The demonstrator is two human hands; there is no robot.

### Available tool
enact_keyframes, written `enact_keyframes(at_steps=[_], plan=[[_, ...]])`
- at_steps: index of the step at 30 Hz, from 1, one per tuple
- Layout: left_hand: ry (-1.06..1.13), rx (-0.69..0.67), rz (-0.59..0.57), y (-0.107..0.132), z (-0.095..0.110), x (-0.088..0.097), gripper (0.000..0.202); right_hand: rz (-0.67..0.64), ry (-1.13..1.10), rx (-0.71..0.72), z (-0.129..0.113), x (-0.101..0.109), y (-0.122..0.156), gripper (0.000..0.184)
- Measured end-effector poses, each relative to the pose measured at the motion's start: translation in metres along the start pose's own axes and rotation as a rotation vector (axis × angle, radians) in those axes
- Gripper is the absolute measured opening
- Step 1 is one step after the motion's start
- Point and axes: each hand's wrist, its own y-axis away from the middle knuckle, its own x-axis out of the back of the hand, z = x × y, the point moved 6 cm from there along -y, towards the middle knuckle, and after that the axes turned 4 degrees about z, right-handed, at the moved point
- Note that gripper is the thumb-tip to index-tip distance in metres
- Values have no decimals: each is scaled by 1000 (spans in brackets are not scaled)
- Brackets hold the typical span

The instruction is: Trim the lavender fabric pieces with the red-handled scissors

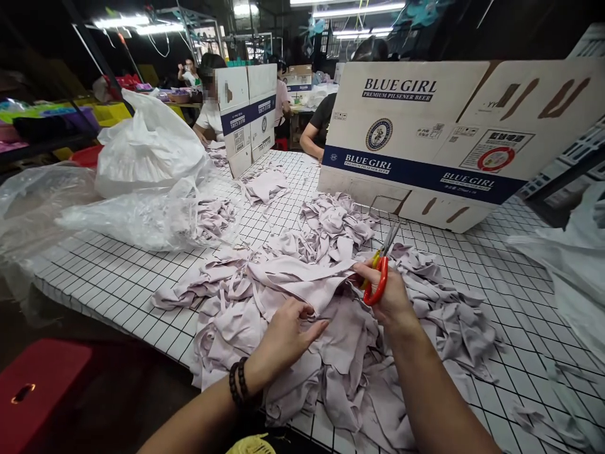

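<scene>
A pair of scissors [377,280] with red and yellow handles is in my right hand [393,296], its blades pointing up and away. The thumb and finger of that hand also seem to pinch the end of a pale lilac fabric piece [293,277], stretched leftward over the pile. My left hand [287,331], with dark beads at the wrist, rests against the lower edge of this piece. Its fingers are bent and its thumb stands apart from them. Beneath both hands spreads a heap of similar cut fabric pieces [350,340].
A printed cardboard sheet [401,120] stands upright at the back right of the grid-patterned table [155,321], another cardboard sheet [248,116] further left. White plastic bags [146,151] lie on the left. A red stool [45,391] is beside the table. Co-workers sit behind the cardboard.
</scene>
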Motion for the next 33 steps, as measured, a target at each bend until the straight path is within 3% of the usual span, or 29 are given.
enact_keyframes(at_steps=[3,10,14,17,21,23,29,33], plan=[[-51,-27,54,-7,-3,-5,17,-6,-13,16,-10,2,2,33],[-31,-155,257,-7,-3,9,16,-24,34,4,-13,1,8,32],[231,49,186,-13,-23,8,18,13,142,16,-11,8,13,28],[464,203,105,-17,-38,1,31,56,264,51,-11,16,22,35],[571,218,66,-18,-43,-3,45,-342,419,154,0,-14,44,21],[605,208,27,-18,-42,-4,45,-469,426,216,7,-32,51,13],[479,211,182,-15,-30,19,38,-492,350,242,7,-59,48,11],[740,287,-23,-8,-11,10,40,-493,283,228,-3,-57,50,15]])
